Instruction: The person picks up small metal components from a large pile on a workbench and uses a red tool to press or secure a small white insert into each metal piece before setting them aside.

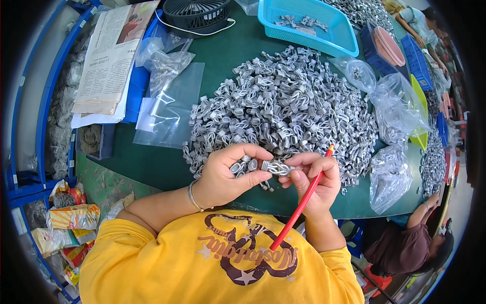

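Note:
Between the fingertips of both my hands is a small grey looped metal piece [276, 167] with a ribbed collar. My left hand [223, 174] is closed, pinching the piece's left end between thumb and index finger. Several more grey pieces show within that hand's curl. My right hand [320, 186] pinches the other end and also holds a red pencil [295, 215], slanting down toward my yellow shirt. Just beyond my hands, a large heap of similar grey pieces [288, 96] covers the green table [169, 169].
A turquoise basket [268, 31] with some grey pieces stands at the back. Clear plastic bags [392, 175] lie right of the heap. At the left are a folded newspaper [104, 66] and a flat clear bag [174, 121]; a black fan [197, 15] sits behind. Other people [405, 238] work at right.

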The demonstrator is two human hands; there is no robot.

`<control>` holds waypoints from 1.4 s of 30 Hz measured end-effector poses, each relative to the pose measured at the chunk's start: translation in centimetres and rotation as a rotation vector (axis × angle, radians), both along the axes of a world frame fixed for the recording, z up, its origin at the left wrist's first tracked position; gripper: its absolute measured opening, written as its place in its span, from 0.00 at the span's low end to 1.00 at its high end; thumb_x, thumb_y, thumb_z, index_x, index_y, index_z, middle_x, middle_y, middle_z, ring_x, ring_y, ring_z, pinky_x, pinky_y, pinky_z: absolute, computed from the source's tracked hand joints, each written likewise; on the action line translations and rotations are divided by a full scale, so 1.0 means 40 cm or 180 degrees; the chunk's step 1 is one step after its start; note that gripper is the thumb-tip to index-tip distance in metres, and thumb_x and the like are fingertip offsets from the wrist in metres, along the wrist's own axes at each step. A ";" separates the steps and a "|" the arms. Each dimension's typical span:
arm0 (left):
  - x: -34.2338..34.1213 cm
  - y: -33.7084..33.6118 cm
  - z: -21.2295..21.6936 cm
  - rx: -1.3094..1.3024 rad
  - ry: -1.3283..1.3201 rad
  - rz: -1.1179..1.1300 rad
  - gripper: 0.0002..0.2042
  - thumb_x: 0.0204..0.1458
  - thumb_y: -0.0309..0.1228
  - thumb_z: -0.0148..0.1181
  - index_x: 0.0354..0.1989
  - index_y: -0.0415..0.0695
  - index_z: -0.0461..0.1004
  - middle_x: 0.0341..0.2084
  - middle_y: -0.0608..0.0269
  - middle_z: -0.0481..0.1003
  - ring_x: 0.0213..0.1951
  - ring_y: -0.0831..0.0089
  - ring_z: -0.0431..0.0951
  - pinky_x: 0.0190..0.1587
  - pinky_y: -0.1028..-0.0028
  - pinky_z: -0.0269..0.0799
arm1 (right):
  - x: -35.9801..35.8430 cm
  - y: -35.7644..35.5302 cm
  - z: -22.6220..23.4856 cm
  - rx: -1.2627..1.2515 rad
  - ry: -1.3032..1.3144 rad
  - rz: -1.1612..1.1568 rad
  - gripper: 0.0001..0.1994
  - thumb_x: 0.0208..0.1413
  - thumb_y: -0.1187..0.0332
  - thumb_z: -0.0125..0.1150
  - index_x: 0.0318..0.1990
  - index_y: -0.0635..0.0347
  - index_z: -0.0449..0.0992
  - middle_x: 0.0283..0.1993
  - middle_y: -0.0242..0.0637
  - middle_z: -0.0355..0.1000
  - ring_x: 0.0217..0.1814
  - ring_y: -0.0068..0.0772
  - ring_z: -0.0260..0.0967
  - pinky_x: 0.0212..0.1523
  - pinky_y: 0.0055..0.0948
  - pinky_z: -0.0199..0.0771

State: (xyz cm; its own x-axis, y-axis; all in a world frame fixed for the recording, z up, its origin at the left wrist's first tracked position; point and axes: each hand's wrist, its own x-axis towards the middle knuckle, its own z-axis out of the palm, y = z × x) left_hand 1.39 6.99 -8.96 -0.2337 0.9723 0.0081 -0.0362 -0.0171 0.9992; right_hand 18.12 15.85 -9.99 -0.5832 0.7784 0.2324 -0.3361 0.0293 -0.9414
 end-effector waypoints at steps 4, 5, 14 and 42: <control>-0.002 0.000 -0.002 0.0086 0.0065 -0.0025 0.12 0.44 0.23 0.65 0.38 0.38 0.73 0.29 0.66 0.74 0.31 0.82 0.73 0.35 0.82 0.69 | 0.003 0.001 -0.003 -0.0319 0.0109 0.0166 0.12 0.51 0.83 0.54 0.31 0.60 0.56 0.40 0.52 0.68 0.31 0.28 0.73 0.29 0.19 0.75; -0.003 0.001 -0.002 0.0142 0.0113 -0.0038 0.11 0.44 0.23 0.64 0.38 0.38 0.73 0.28 0.65 0.75 0.31 0.81 0.73 0.36 0.81 0.69 | 0.003 0.000 -0.002 -0.0445 0.0143 0.0238 0.12 0.50 0.84 0.55 0.31 0.60 0.57 0.39 0.50 0.68 0.33 0.29 0.73 0.30 0.20 0.75; 0.002 0.009 -0.005 0.0614 0.0219 -0.0075 0.10 0.43 0.22 0.65 0.35 0.38 0.74 0.28 0.63 0.75 0.30 0.78 0.74 0.34 0.80 0.69 | -0.005 0.000 -0.040 0.0402 0.0129 0.0149 0.15 0.46 0.85 0.60 0.28 0.59 0.58 0.41 0.48 0.66 0.40 0.36 0.72 0.39 0.29 0.75; -0.005 0.004 -0.033 -0.1244 -0.3269 -0.0481 0.09 0.53 0.28 0.55 0.42 0.40 0.67 0.26 0.60 0.72 0.21 0.78 0.72 0.14 0.85 0.60 | -0.057 0.059 0.005 0.2671 -0.0979 -0.0893 0.14 0.37 0.84 0.63 0.24 0.59 0.63 0.33 0.44 0.73 0.30 0.40 0.68 0.30 0.31 0.67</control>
